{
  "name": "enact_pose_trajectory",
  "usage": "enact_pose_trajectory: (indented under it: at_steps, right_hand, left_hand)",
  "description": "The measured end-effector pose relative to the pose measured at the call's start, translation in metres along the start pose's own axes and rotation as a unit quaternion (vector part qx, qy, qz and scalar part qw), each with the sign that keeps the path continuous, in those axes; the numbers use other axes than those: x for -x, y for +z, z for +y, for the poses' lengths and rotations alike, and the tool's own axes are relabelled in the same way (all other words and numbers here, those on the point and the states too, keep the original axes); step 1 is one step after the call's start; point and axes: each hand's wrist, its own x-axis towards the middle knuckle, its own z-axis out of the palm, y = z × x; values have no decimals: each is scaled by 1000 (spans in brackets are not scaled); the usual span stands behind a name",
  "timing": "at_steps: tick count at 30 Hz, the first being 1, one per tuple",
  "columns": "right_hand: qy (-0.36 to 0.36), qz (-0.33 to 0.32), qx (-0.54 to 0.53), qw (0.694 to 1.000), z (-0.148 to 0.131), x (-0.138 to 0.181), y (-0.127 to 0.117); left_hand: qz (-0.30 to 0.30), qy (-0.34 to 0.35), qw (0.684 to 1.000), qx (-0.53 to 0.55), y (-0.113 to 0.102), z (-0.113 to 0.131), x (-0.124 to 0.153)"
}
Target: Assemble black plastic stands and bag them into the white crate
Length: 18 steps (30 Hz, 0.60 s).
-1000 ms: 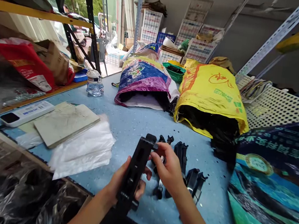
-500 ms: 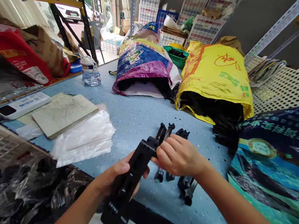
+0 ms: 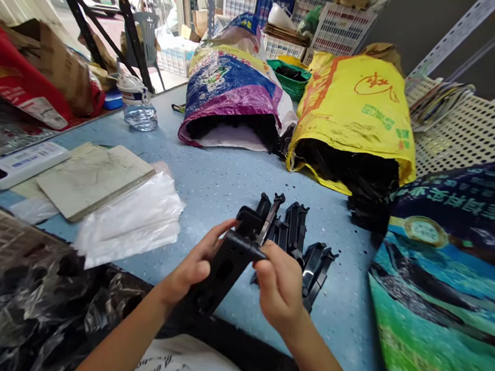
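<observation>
A long black plastic part [image 3: 223,268] with slots along its body is tilted over the table's near edge. My left hand [image 3: 192,271] is closed around its left side, thumb on the near face. With thumb and fingers, my right hand [image 3: 280,286] pinches a thin rod-like end that sticks out at the part's upper right. Just beyond my hands, several narrow black plastic pieces [image 3: 296,229] lie on the table, and more of them [image 3: 319,270] are to the right of my right hand. My hands hide some of these pieces.
Two sacks, one blue and purple [image 3: 236,84] and one yellow [image 3: 353,126], lie with black pieces at their mouths. White plastic bags [image 3: 138,215], a worn pad [image 3: 95,178], a power strip [image 3: 22,165] and a bottle [image 3: 140,112] sit left. A printed sack [image 3: 445,277] stands right.
The black part has tipped so its upper end faces me more. My right hand has turned and moved slightly down, from a fist over the end to a pinch. The view has shifted a little.
</observation>
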Motion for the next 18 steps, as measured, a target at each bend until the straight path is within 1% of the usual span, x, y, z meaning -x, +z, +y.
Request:
enact_pose_trajectory:
  at_steps: [2,3,5,6,8,9,11,13,15,16,18]
  right_hand:
    - [62,-60,-34,996,-4,8,0]
    - [68,-93,-39,993,-6,12,1]
    - [41,-140,-14,989,-11,19,2]
    - [16,-148,11,989,-13,20,3]
    - [-27,-141,82,986,-16,20,5]
    - [-40,-141,116,982,-16,18,5]
    - [-52,-146,158,975,-14,16,8]
    - [-63,-129,153,978,-11,18,12]
    - [-66,-89,119,987,-8,23,18]
    - [-56,-71,99,991,-7,27,21]
    - [-19,-55,63,996,-7,34,26]
  left_hand:
    - [-2,18,999,44,8,4,-8]
    - [-12,15,998,64,10,5,-12]
    - [-40,-14,995,92,12,6,-19]
    - [-44,-28,993,102,12,6,-21]
    - [-37,-44,992,113,13,6,-24]
    - [-27,-36,992,118,13,5,-24]
    - [1,8,993,116,15,5,-22]
    - [19,50,994,99,17,4,-19]
    - [27,76,994,77,19,3,-16]
    - [28,87,994,67,19,3,-13]
    - [25,114,992,47,18,3,-9]
